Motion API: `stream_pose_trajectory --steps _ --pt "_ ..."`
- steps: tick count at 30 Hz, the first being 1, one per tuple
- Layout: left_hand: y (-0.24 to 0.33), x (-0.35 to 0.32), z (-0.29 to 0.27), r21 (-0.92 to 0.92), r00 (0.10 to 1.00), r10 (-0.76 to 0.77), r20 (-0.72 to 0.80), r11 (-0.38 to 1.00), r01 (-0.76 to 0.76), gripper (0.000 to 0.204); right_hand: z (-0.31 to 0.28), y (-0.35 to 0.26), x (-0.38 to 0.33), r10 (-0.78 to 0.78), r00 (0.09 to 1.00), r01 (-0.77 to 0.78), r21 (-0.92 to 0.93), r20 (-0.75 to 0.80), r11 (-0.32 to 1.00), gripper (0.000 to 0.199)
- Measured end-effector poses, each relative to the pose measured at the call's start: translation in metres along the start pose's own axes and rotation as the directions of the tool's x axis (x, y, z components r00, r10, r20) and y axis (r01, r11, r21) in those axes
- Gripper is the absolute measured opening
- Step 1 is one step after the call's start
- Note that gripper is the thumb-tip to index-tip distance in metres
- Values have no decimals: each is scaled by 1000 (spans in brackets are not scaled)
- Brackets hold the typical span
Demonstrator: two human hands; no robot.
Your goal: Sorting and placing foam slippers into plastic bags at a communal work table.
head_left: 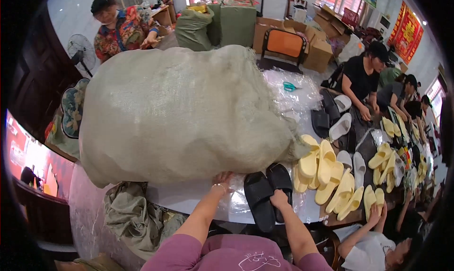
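Note:
My right hand (280,199) is closed on a pair of black slippers (259,201), held over the near edge of the table. To its left, my left hand (222,180) reaches to the foot of a huge, stuffed woven sack (175,115), with fingers stretched out over clear plastic wrapping (240,201). Whether it presses on the sack or only on the plastic I cannot tell. Right beside the slippers, pale yellow slippers (326,162) are heaped in pairs at the sack's gathered end.
An empty-looking crumpled sack (130,214) lies at the left. Teal scissors (289,86) rest on plastic bags beyond the big sack. Grey-white slippers (340,126) stand farther right. Several people sit along the right-hand table; one person (118,32) stands behind the sack.

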State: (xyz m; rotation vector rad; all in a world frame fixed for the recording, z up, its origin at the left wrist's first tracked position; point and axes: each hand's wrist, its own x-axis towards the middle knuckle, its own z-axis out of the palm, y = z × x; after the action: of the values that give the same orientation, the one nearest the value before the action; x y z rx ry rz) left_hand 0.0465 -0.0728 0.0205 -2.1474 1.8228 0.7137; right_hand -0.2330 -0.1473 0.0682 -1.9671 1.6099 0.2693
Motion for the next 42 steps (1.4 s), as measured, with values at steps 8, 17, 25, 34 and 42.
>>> stream_pose_trajectory --steps 8,17,25,34,42 --pt "-3 0 -47 -74 991 65 -119 995 -74 79 -66 -8 -66 -704 707 654 -322 -61 685 17" --pt "-31 -69 8 -604 821 -277 -499 790 -100 51 17 -39 -14 -667 708 635 -204 -232 745 24" --pt "101 -88 -46 -138 785 323 -529 880 -455 90 -1 39 -29 -136 767 402 304 -627 864 15" --pt "110 -69 -41 -88 930 274 -245 949 -303 102 14 33 10 37 827 252 428 -561 868 15" --pt "117 -54 -54 -69 976 211 -56 974 -215 115 23 27 27 60 782 149 280 -620 949 14"
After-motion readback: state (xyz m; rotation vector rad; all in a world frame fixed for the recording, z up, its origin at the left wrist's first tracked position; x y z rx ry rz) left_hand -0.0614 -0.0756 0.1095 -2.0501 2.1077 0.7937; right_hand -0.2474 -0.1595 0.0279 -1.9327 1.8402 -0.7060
